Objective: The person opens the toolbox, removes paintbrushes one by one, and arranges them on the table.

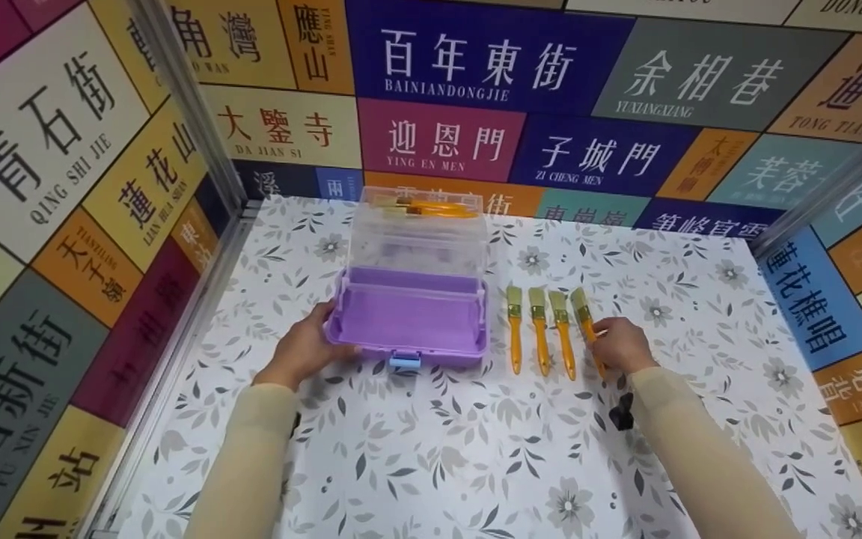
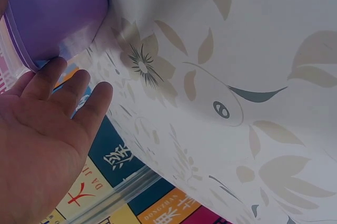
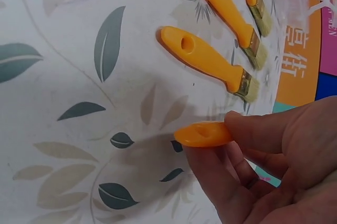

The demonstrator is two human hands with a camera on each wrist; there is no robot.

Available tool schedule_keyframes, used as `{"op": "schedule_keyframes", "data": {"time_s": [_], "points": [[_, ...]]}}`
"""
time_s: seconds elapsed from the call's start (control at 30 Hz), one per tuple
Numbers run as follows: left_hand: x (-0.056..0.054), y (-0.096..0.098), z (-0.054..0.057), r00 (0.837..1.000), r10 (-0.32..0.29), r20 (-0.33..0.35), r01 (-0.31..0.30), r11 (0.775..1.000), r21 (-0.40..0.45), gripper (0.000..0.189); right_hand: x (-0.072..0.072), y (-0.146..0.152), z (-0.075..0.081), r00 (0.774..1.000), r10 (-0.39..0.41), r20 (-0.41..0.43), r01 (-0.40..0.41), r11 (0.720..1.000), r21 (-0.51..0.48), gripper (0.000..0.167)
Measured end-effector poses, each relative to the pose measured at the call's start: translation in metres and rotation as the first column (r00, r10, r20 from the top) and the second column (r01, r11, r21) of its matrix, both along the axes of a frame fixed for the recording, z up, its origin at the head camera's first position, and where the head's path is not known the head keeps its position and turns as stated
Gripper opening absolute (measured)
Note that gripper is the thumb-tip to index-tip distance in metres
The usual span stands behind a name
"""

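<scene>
A purple plastic box with a blue latch stands on the table, its clear lid raised at the back. My left hand is at the box's left front corner; in the left wrist view its fingers stretch out loosely, fingertips right at the purple wall. To the right, my right hand pinches a flat paintbrush by its orange handle, bristles pointing away. Beside it three like paintbrushes lie in a row. The right wrist view shows the handle end between thumb and fingers.
More orange-handled brushes show at the top of the clear lid. The table has a floral white cover. Walls of coloured, lettered panels stand behind and at both sides, with metal posts at the corners.
</scene>
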State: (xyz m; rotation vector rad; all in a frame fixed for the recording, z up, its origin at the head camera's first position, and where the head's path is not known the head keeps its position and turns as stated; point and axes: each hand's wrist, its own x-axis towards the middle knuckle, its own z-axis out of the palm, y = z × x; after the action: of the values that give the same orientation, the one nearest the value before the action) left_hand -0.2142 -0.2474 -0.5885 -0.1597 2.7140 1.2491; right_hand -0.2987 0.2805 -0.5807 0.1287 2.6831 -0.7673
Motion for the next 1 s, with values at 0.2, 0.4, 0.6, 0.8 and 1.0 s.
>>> {"op": "schedule_keyframes", "data": {"time_s": [0.2,0.4,0.6,0.8,1.0], "points": [[0.0,0.0,0.001,1.0,0.0,-0.005,0.0,1.0,0.003,0.097,0.001,-0.003,-0.004,0.999,-0.04,0.025,0.041,0.999,-0.025,0.044],[0.001,-0.001,0.002,1.0,-0.003,0.0,0.003,1.0,0.002,0.098,0.002,-0.003,-0.01,0.999,-0.033,0.018,0.033,0.999,-0.009,0.045],[0.001,0.001,0.003,1.0,-0.003,0.003,0.003,1.0,-0.013,0.099,0.002,-0.001,-0.015,0.999,-0.036,0.003,0.036,0.999,-0.011,0.044],[0.0,0.002,0.002,1.0,-0.001,0.003,0.001,1.0,-0.016,0.1,0.003,-0.001,-0.017,0.999,-0.052,-0.009,0.052,0.999,-0.01,0.043],[0.0,0.001,0.001,1.0,0.005,0.001,-0.005,1.0,-0.019,0.099,0.002,0.001,-0.018,0.997,-0.071,-0.012,0.071,0.997,-0.009,0.041]]}}
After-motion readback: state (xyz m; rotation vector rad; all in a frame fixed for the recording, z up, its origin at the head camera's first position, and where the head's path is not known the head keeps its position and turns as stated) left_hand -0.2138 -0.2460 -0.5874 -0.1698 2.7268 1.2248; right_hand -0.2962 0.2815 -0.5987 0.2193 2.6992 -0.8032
